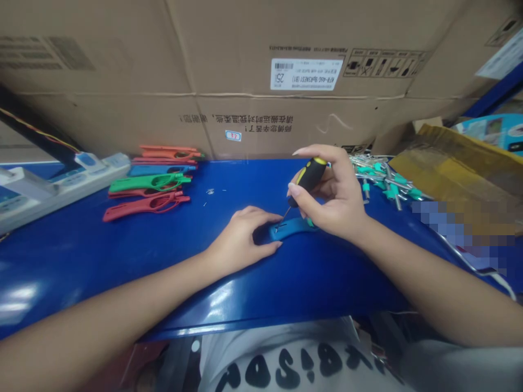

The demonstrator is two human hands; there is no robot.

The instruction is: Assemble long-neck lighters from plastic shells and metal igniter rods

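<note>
My right hand (335, 196) grips a black and yellow screwdriver (307, 179), its thin shaft slanting down to the left. The tip meets the top of a blue plastic handle (291, 229) lying on the blue table (171, 283), near a dark slot. Thumb and fingers of my left hand (241, 237) are curved around the left end of the blue handle, steadying or touching it at the edges. The handle's right end, with a bit of green, is partly hidden under my right hand.
Red, green, blue and orange plastic handles (147, 185) are piled at the left, beside a white power strip (73, 188). Metal rods with green parts (388, 182) lie at the right near yellow-taped cardboard (453, 169). A large cardboard wall (143, 65) stands behind.
</note>
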